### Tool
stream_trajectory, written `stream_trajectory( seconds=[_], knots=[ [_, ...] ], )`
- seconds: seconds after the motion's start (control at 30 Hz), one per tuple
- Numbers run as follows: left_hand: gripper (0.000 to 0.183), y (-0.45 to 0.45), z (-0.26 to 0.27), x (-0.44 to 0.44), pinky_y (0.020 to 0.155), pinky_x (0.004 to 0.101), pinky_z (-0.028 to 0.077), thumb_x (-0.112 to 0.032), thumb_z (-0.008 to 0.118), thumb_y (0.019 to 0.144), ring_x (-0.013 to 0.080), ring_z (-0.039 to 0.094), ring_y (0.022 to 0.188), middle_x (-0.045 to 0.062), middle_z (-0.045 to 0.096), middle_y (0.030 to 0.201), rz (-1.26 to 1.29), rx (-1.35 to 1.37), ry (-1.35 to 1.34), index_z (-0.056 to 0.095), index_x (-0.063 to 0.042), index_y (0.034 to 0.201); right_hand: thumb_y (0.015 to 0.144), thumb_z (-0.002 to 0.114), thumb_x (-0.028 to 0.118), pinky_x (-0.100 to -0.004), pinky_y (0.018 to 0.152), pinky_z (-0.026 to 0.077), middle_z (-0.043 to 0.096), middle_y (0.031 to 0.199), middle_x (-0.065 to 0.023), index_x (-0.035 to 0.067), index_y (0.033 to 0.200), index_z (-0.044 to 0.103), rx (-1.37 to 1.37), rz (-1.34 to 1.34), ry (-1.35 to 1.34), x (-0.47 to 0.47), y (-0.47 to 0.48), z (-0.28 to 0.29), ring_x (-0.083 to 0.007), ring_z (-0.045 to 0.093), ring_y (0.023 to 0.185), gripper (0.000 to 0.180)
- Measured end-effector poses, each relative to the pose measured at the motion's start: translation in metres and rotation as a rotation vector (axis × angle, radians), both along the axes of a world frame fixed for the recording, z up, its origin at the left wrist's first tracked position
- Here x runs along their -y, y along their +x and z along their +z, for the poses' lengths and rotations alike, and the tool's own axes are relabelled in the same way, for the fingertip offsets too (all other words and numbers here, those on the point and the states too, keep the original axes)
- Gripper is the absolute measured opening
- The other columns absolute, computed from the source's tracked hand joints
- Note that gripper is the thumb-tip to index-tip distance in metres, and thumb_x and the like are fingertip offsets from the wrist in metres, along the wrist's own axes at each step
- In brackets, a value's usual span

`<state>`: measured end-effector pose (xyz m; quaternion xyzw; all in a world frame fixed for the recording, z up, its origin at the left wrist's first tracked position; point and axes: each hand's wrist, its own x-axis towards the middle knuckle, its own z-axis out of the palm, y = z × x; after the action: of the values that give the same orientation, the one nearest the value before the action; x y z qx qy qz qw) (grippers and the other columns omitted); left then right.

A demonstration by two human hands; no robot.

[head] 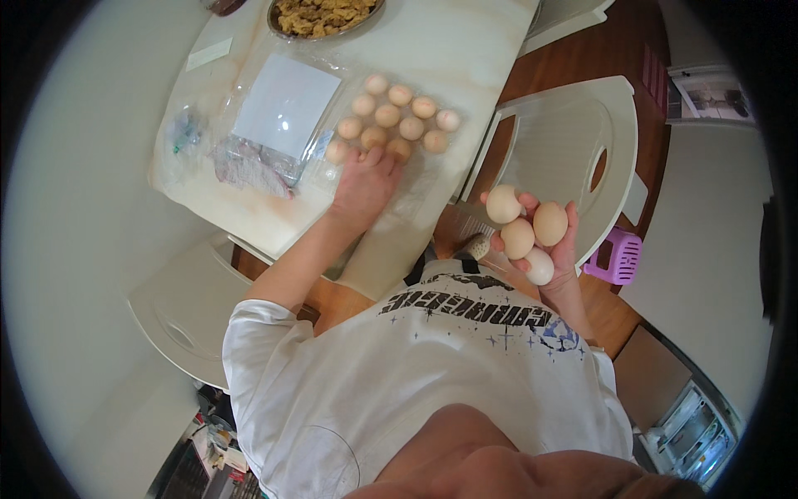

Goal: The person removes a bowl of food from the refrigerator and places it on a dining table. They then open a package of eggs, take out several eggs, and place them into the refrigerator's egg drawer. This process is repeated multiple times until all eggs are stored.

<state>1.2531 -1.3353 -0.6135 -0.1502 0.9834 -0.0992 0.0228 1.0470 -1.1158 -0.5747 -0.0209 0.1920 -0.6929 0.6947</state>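
Rows of pale brown eggs (387, 116) sit in a clear plastic egg tray (416, 181) on the white table. My left hand (368, 184) reaches over the near rows, its fingertips touching eggs there; whether it grips one is hidden by the fingers. Off the table's right edge, my right hand (564, 249) is palm up and cradles several loose eggs (517, 238), one of them whiter than the others. Left of the tray lies a clear plastic package with a white sheet (287, 105) on it.
A metal bowl of brown food pieces (324, 17) stands at the far side. Crumpled clear plastic (186, 132) lies at the table's left. White chairs flank the table, one at right (564, 137) and one at left (187, 312). A purple plastic stool (617, 257) is beyond my right hand.
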Motion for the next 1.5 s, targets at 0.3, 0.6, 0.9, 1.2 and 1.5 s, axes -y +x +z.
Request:
stream_trajectory(
  seconds=[0.3,0.6,0.9,1.2,1.5],
  knots=[
    [0.051,0.022,0.012,0.007,0.090,0.0451,0.041,-0.003,0.072,0.060,0.0320,0.053,0.102,0.011,0.058,0.104,0.087,-0.446,0.452,0.058,-0.005,0.109,0.085,0.035,0.074,-0.0227,0.037,0.044,0.035,0.141,-0.0281,0.022,0.125,0.060,-0.066,-0.053,-0.072,-0.028,-0.006,-0.001,-0.0310,0.058,0.076,0.071],
    [0.041,0.018,0.011,-0.070,0.092,0.0355,0.052,-0.002,0.063,0.086,0.0236,0.059,0.110,0.013,0.060,0.116,0.433,-1.311,1.975,0.051,0.001,0.124,0.087,0.032,0.073,-0.0215,0.036,0.042,0.035,0.141,-0.0299,0.021,0.127,0.059,-0.173,-0.135,-0.087,-0.103,-0.013,0.010,-0.0295,0.059,0.079,0.071],
    [0.052,-0.063,0.054,-0.210,0.082,0.0346,0.055,-0.021,0.053,0.094,0.0286,0.057,0.109,0.021,0.051,0.127,0.283,-0.994,2.533,0.037,0.001,0.138,0.089,0.032,0.070,-0.0217,0.035,0.043,0.036,0.140,-0.0297,0.019,0.124,0.061,-0.066,-0.371,-0.176,-0.255,-0.022,-0.004,-0.0322,0.059,0.079,0.069],
    [0.039,-0.151,0.060,-0.354,0.077,0.0318,0.057,-0.023,0.048,0.098,0.0293,0.059,0.102,0.017,0.054,0.112,0.165,-0.415,2.546,0.043,0.000,0.130,0.086,0.038,0.071,-0.0261,0.042,0.049,0.033,0.143,-0.0255,0.019,0.127,0.057,0.065,-0.668,-0.145,-0.412,-0.009,-0.018,-0.0332,0.058,0.084,0.069],
    [0.036,-0.244,0.064,-0.441,0.080,0.0314,0.056,-0.012,0.049,0.096,0.0271,0.060,0.101,0.018,0.055,0.117,0.147,0.088,2.524,0.043,0.000,0.130,0.087,0.037,0.071,-0.0288,0.044,0.052,0.037,0.141,-0.0241,0.012,0.132,0.051,0.031,-1.048,-0.313,-0.503,0.008,-0.023,-0.0360,0.060,0.090,0.076]
  ],
)
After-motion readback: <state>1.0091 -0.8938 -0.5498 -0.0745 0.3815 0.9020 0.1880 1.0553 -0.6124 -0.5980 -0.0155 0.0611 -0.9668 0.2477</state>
